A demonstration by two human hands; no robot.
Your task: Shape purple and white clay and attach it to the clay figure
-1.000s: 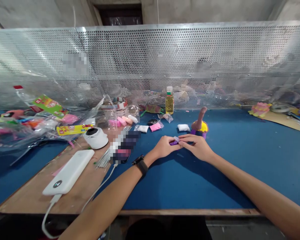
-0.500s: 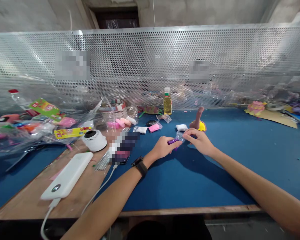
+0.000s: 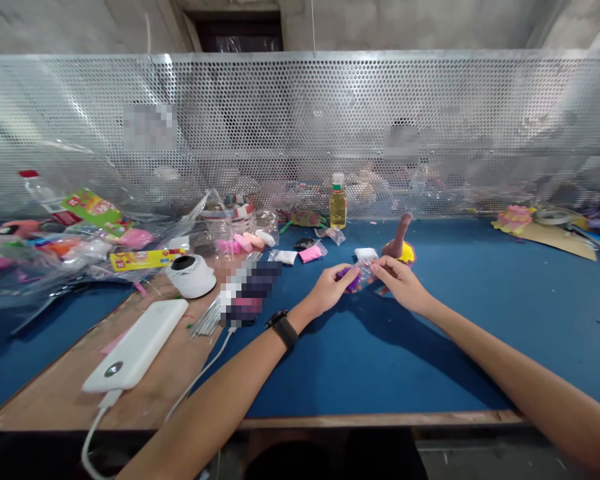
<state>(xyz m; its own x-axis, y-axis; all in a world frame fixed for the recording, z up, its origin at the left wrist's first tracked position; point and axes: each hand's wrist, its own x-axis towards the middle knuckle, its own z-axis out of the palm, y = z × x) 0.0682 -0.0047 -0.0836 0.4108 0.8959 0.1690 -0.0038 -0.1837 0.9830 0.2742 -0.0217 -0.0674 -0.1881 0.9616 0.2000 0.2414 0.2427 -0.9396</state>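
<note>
My left hand (image 3: 329,291) is closed round a small clear packet of purple clay (image 3: 350,279), low over the blue mat (image 3: 460,340). The fingertips of my right hand (image 3: 399,283) pinch the clear plastic end of the same packet. Just behind my right hand a brown stalk (image 3: 403,233) rises beside a yellow piece (image 3: 407,252). A white packet (image 3: 366,254) lies behind the purple one. To the left are a pink packet (image 3: 313,253), another white packet (image 3: 286,257) and a black packet (image 3: 306,243).
An oil bottle (image 3: 338,203) stands near the perforated metal screen (image 3: 280,107). At left lie a white power bank (image 3: 137,347) with a cable, a white round device (image 3: 193,279), a phone and plastic bags. A tape roll (image 3: 553,215) is at far right.
The purple packet has turned between my hands, and more of its clear plastic shows stretched between my fingers. The camera view has shifted slightly.
</note>
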